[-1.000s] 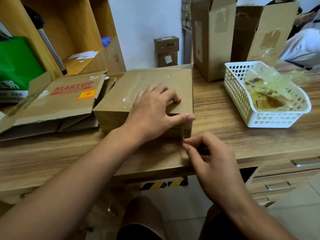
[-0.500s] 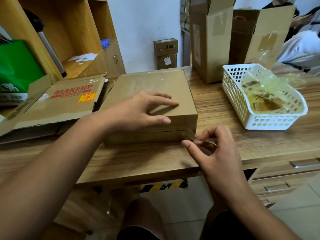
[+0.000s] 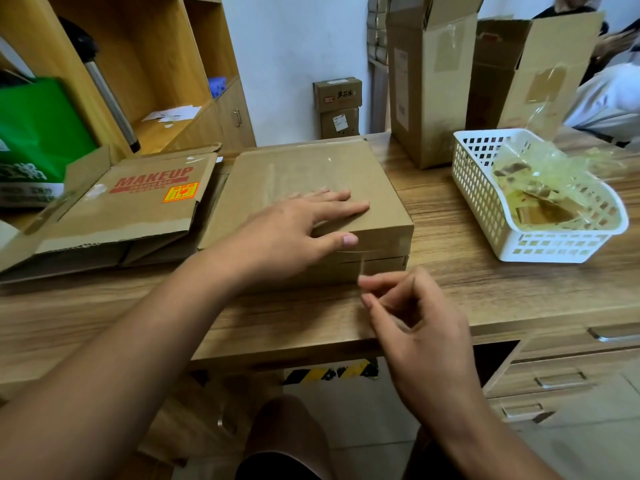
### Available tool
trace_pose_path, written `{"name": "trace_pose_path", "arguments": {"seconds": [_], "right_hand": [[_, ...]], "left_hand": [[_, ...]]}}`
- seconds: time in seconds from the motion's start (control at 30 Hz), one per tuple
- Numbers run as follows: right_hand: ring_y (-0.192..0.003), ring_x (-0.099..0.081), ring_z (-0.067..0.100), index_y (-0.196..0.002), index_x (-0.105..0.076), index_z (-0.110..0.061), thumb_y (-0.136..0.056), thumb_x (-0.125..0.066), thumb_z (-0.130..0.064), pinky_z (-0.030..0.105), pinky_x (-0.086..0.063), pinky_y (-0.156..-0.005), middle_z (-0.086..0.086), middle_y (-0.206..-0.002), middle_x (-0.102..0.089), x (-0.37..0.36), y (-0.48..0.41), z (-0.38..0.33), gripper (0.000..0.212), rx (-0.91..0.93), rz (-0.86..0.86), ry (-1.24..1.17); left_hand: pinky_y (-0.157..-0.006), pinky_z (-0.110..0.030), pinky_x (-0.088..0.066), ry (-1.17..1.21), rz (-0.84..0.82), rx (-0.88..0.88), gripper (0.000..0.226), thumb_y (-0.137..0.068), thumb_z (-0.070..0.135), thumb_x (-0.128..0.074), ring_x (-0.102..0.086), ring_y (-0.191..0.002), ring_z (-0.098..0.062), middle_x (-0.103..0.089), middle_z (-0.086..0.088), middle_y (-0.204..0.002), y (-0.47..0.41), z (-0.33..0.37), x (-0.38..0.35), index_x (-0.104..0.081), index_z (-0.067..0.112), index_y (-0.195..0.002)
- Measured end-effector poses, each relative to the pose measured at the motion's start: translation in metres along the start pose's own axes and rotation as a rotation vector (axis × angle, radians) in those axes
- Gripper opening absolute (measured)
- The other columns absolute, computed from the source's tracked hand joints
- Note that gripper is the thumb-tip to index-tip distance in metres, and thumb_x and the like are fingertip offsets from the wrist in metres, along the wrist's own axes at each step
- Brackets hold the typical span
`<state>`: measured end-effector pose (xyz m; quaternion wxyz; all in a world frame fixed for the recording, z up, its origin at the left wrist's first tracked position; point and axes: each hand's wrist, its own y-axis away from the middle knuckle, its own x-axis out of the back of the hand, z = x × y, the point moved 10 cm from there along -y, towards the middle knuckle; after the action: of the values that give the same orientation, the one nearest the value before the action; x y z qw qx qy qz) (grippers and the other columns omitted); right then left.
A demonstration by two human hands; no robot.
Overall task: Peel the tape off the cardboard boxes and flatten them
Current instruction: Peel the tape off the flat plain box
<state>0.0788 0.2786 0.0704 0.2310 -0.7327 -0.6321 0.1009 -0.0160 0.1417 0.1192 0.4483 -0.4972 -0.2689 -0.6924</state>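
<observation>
Pinching a thin strip of clear tape [image 3: 361, 268] between thumb and forefinger, the right hand [image 3: 415, 323] sits just in front of the box [image 3: 304, 168], low at its near face, with the other fingers curled in. The strip is blurred, but it seems to run from the fingertips up to the seam on that face. The left hand [image 3: 287, 233] lies flat on the lid, fingers straight and thumb over the front edge, pressing the box to the table [image 3: 485, 289].

A second ago the right fingertips were picking at the near right corner of the box. Now they have drawn slightly off the cardboard towards the person, and a loose end has come with them. The left hand has spread from a cupped hold to a flat one. I judge that the tape's edge is started, so the hard part of this strip is done and a steady pull along the seam should follow.

The box remains closed, with more tape shining across its top. A flat box [image 3: 131, 209] lies beside it on the left, and a basket [image 3: 485, 188] of peeled tape stands to the right, with tall boxes [image 3: 426, 91] behind.
</observation>
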Motion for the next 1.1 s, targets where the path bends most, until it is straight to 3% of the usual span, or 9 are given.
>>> {"name": "trace_pose_path", "arguments": {"seconds": [0.17, 0.3, 0.37, 0.43, 0.6, 0.83, 0.97, 1.1], "right_hand": [[-0.097, -0.070, 0.004, -0.088, -0.053, -0.039, -0.091, -0.069, -0.006, 0.016, -0.057, -0.076, -0.014, -0.094, -0.070, -0.025, 0.010, -0.017, 0.036, 0.047, -0.098, -0.014], [-0.091, -0.071, 0.013, -0.105, -0.050, -0.039, -0.091, -0.068, -0.003, 0.022, -0.057, -0.074, -0.004, -0.091, -0.070, -0.004, -0.003, 0.000, 0.043, -0.037, -0.020, -0.106], [-0.088, -0.069, 0.014, -0.124, -0.043, -0.043, -0.089, -0.070, -0.002, 0.024, -0.057, -0.072, -0.001, -0.087, -0.065, 0.002, -0.007, 0.009, 0.060, -0.062, -0.022, -0.089], [-0.087, -0.066, 0.012, -0.132, -0.044, -0.040, -0.086, -0.074, -0.009, 0.019, -0.055, -0.072, -0.003, -0.088, -0.061, 0.006, -0.012, 0.012, 0.063, -0.078, -0.047, -0.011], [-0.088, -0.059, 0.000, -0.127, -0.061, -0.032, -0.085, -0.078, -0.031, 0.008, -0.047, -0.077, -0.012, -0.099, -0.052, 0.009, -0.026, 0.014, 0.046, -0.081, -0.094, 0.289], [-0.090, -0.056, -0.006, -0.112, -0.070, -0.031, -0.094, -0.067, -0.028, 0.005, -0.043, -0.071, -0.019, -0.105, -0.052, -0.003, -0.030, 0.018, 0.018, -0.123, -0.150, 0.409], [-0.091, -0.058, -0.006, -0.110, -0.071, -0.030, -0.096, -0.064, -0.022, 0.011, -0.050, -0.073, -0.018, -0.100, -0.060, -0.016, -0.020, 0.007, 0.017, -0.120, -0.207, 0.353], [-0.089, -0.059, -0.003, -0.108, -0.072, -0.027, -0.096, -0.065, -0.019, 0.010, -0.047, -0.069, -0.018, -0.093, -0.060, -0.031, -0.003, -0.004, 0.016, -0.107, -0.241, 0.287]], "left_hand": [[-0.125, -0.039, -0.016, -0.067, 0.075, 0.013, 0.052, -0.098, 0.053, -0.052, -0.017, -0.151, -0.001, -0.026, 0.020, -0.162, -0.006, 0.004, 0.000, -0.036, 0.054, -0.148], [-0.115, -0.041, -0.036, -0.010, 0.110, 0.057, 0.048, -0.093, 0.053, -0.062, -0.040, -0.142, -0.010, -0.046, 0.013, -0.153, -0.006, 0.000, 0.006, -0.047, 0.051, -0.138], [-0.108, -0.037, -0.043, 0.007, 0.075, 0.085, 0.048, -0.091, 0.053, -0.065, -0.049, -0.132, -0.013, -0.052, 0.010, -0.147, -0.006, -0.002, 0.008, -0.048, 0.047, -0.135], [-0.112, -0.036, -0.039, -0.007, -0.014, 0.074, 0.052, -0.092, 0.052, -0.063, -0.044, -0.138, -0.011, -0.045, 0.014, -0.153, -0.006, -0.004, 0.009, -0.045, 0.049, -0.140], [-0.125, -0.038, -0.015, 0.049, -0.239, 0.011, 0.053, -0.098, 0.053, -0.053, -0.015, -0.148, 0.005, -0.018, 0.033, -0.160, -0.002, -0.011, 0.005, -0.033, 0.059, -0.147], [-0.124, -0.034, -0.015, 0.141, -0.137, -0.007, 0.053, -0.095, 0.053, -0.056, -0.016, -0.147, 0.009, -0.025, 0.033, -0.158, -0.001, -0.016, 0.004, -0.040, 0.056, -0.145], [-0.120, -0.028, -0.015, 0.154, -0.100, -0.011, 0.051, -0.096, 0.049, -0.058, -0.019, -0.146, 0.009, -0.028, 0.031, -0.158, 0.000, -0.014, 0.004, -0.043, 0.053, -0.145], [-0.119, -0.020, -0.015, 0.179, -0.041, -0.016, 0.049, -0.096, 0.044, -0.061, -0.022, -0.144, 0.011, -0.032, 0.026, -0.158, -0.001, -0.012, 0.006, -0.049, 0.048, -0.144]]}}
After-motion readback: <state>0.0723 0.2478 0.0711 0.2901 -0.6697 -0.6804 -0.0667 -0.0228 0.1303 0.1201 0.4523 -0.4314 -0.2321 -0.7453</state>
